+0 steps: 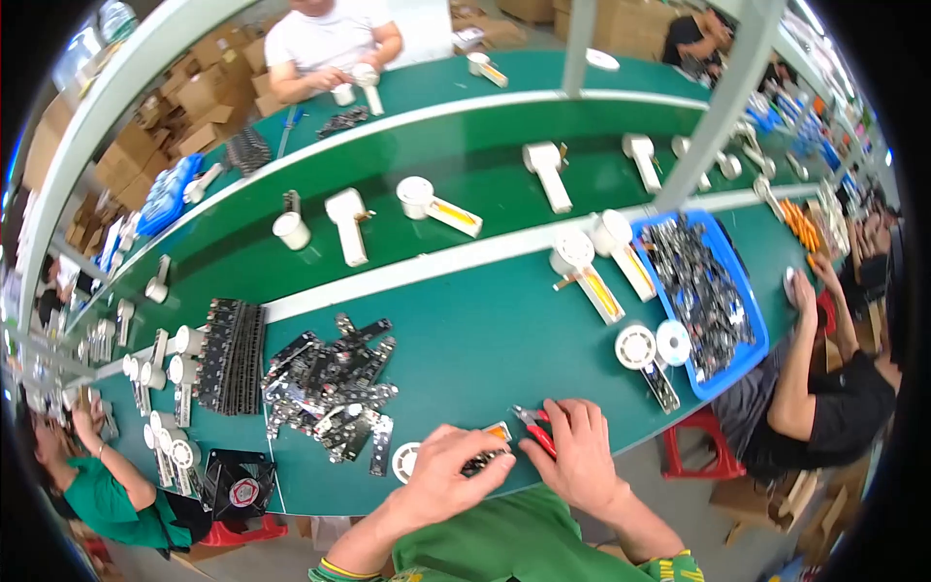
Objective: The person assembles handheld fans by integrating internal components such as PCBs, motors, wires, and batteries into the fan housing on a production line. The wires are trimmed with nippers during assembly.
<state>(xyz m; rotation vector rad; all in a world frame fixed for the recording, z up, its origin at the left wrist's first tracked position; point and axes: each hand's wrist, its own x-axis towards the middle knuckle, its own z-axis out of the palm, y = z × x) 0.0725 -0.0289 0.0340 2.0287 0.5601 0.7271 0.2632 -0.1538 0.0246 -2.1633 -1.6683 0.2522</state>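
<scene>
Head view: left hand (454, 472) pinched a dark circuit board (477, 463), right hand (579, 458) grasped red-handled nippers (538, 434); board handling seemed underway, the next move calling for steady control.

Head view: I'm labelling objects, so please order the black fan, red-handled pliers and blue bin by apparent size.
1. Blue bin
2. Black fan
3. Red-handled pliers, partly hidden by the right hand
</scene>
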